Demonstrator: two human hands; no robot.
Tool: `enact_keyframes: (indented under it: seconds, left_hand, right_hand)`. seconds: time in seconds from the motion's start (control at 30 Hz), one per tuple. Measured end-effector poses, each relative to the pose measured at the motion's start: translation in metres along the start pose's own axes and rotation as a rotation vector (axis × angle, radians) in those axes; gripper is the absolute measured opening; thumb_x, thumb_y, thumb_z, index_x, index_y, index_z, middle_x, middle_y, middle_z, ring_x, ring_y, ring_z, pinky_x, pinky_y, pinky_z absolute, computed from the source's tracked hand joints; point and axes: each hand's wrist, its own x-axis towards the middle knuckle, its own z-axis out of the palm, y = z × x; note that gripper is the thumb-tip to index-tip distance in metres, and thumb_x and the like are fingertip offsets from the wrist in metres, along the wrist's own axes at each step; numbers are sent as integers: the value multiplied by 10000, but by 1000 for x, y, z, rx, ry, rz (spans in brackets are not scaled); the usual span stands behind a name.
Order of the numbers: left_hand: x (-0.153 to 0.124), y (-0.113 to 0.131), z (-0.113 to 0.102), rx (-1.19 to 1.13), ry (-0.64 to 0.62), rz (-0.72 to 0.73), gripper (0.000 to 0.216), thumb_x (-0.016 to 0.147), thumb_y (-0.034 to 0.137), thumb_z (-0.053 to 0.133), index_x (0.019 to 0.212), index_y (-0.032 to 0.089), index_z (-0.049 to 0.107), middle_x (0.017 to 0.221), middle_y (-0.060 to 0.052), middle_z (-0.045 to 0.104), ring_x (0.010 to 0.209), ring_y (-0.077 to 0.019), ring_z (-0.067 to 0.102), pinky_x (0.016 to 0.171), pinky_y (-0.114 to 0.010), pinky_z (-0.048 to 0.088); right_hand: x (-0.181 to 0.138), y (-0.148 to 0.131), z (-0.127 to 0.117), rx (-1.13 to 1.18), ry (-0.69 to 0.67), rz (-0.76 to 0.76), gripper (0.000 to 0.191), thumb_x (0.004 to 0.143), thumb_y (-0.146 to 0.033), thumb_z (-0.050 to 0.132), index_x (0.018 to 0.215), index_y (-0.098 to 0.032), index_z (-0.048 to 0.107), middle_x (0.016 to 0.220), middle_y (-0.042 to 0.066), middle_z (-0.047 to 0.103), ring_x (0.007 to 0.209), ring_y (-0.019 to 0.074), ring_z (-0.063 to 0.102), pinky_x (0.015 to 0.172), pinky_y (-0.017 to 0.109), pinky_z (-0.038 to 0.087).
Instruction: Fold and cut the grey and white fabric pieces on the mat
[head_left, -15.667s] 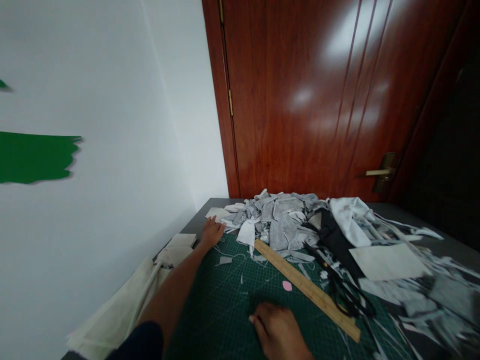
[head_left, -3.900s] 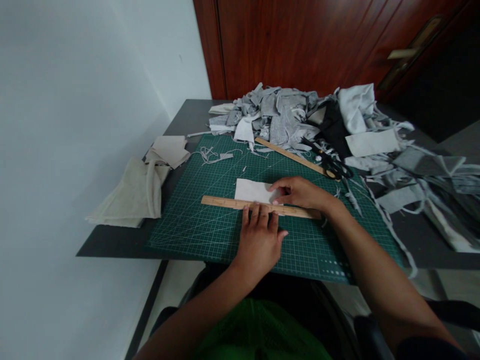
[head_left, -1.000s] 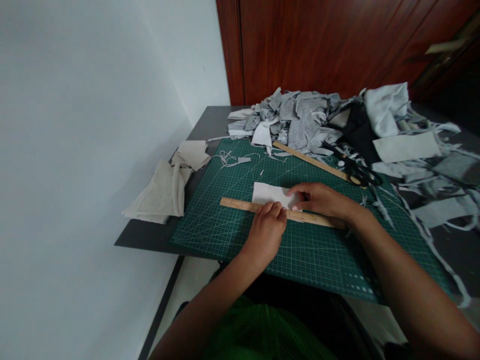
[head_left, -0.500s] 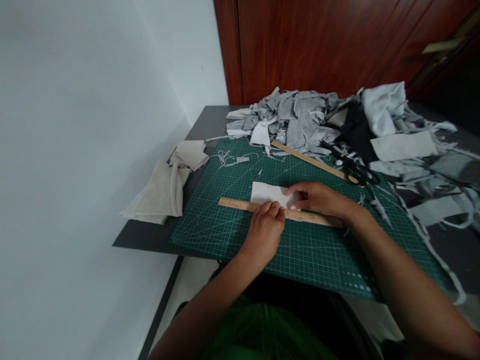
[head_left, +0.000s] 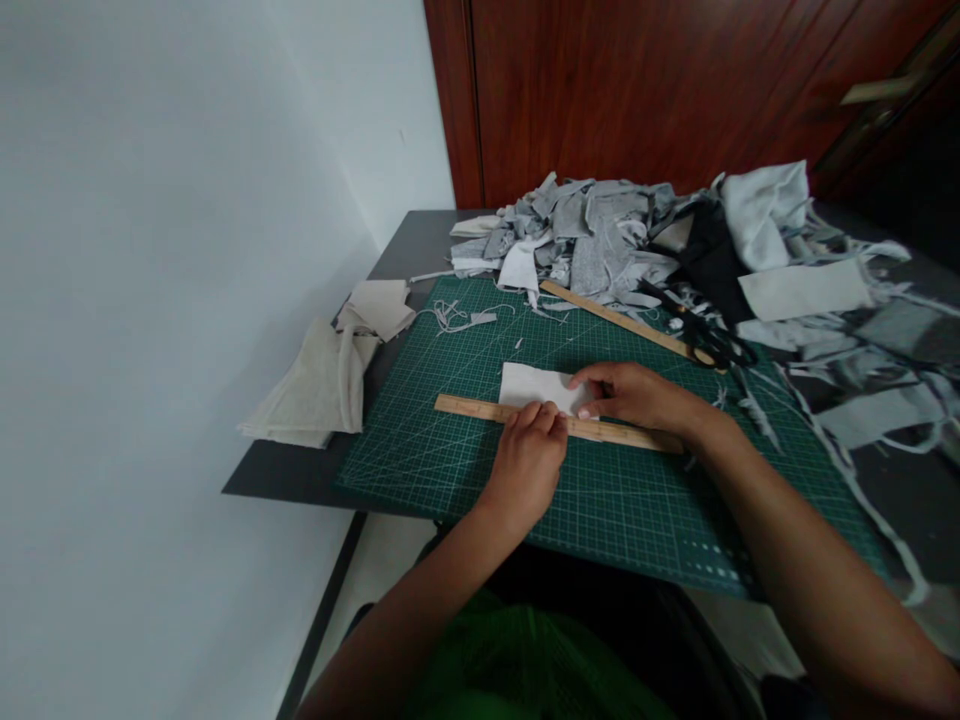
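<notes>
A small white fabric piece (head_left: 529, 384) lies on the green cutting mat (head_left: 600, 490). A wooden ruler (head_left: 469, 407) lies across its near edge. My left hand (head_left: 527, 463) presses down on the ruler with curled fingertips. My right hand (head_left: 637, 396) rests on the right end of the white piece and the ruler, fingers bent and pinched together at the cloth; whether they hold a small tool is hidden.
A heap of grey and white fabric scraps (head_left: 600, 240) fills the table's far side. A second wooden ruler (head_left: 615, 318) and black scissors (head_left: 709, 345) lie beside it. Folded beige cloth (head_left: 315, 385) sits left of the mat, by the white wall. A brown door (head_left: 637, 90) stands behind.
Both hands stay on the ruler and the white piece. The view has shifted only slightly over the last second.
</notes>
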Motion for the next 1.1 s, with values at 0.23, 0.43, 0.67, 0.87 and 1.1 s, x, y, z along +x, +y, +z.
enact_keyframes:
  seconds: [0.23, 0.43, 0.67, 0.87, 1.1]
  left_hand:
    - [1, 0, 0, -8, -14, -8, 342, 920, -2, 493, 1211, 93, 646, 1211, -122, 651, 1164, -273, 577, 1016, -444, 522]
    - [3, -1, 0, -21, -3, -6, 364, 907, -17, 497, 1206, 122, 652, 1224, -118, 652, 1167, -274, 578, 1012, -464, 527]
    - [4, -1, -1, -26, -14, -10, 341, 916, -7, 496, 1196, 103, 657, 1190, -114, 658, 1151, -271, 584, 1005, -455, 530]
    - [3, -5, 3, -72, 24, 3, 365, 891, -27, 501, 1182, 128, 659, 1160, -88, 658, 1133, -257, 580, 1010, -444, 527]
    - [3, -1, -1, -62, 6, -22, 332, 907, -5, 506, 1168, 137, 655, 1156, -96, 655, 1123, -264, 581, 979, -457, 530]
  right_hand:
    - [-2, -6, -1, 18, 14, -7, 392, 838, -435, 741, 1176, -236, 745, 797, 0, 644, 687, 179, 579, 634, 279, 414]
    - [-4, -10, -1, 47, 34, 10, 395, 826, -426, 745, 1177, -246, 742, 791, -10, 637, 668, 168, 547, 633, 270, 391]
    - [-5, -13, -2, 47, 32, 15, 394, 818, -413, 735, 1168, -231, 746, 773, -11, 632, 666, 173, 543, 639, 280, 384]
    - [-7, -15, -4, -26, 10, -13, 443, 855, -473, 708, 1223, -227, 720, 831, 11, 651, 671, 171, 556, 625, 276, 391]
    - [-9, -20, -6, -46, 14, 7, 489, 793, -457, 781, 1233, -253, 718, 909, 35, 681, 739, 199, 595, 658, 290, 422]
